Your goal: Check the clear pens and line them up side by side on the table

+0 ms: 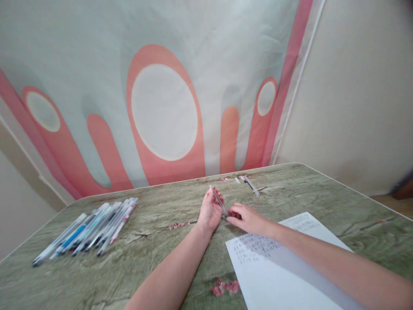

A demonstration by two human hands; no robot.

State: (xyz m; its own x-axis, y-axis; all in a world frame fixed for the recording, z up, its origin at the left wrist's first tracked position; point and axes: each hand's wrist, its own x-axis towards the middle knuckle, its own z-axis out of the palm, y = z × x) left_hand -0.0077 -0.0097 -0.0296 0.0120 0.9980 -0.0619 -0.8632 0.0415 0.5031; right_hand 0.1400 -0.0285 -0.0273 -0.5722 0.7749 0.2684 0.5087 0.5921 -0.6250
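A slim, clear-barrelled pen (218,200) slants across the palm of my left hand (211,211), which is closed around it, palm turned up. My right hand (243,217) is at the lower end of the pen, its fingers bent and pinched together. A small dark piece shows at those right fingertips; motion blur hides whether it is a cap or the pen's own end. Under my right forearm lies a white sheet of paper (277,275) with handwritten lines along its far part.
A row of several pens and markers (87,228) lies side by side on the left of the wood-patterned table (155,275). Near the far edge are another pen (251,186) and a small white piece (237,180). A patterned cloth (164,112) hangs behind the table.
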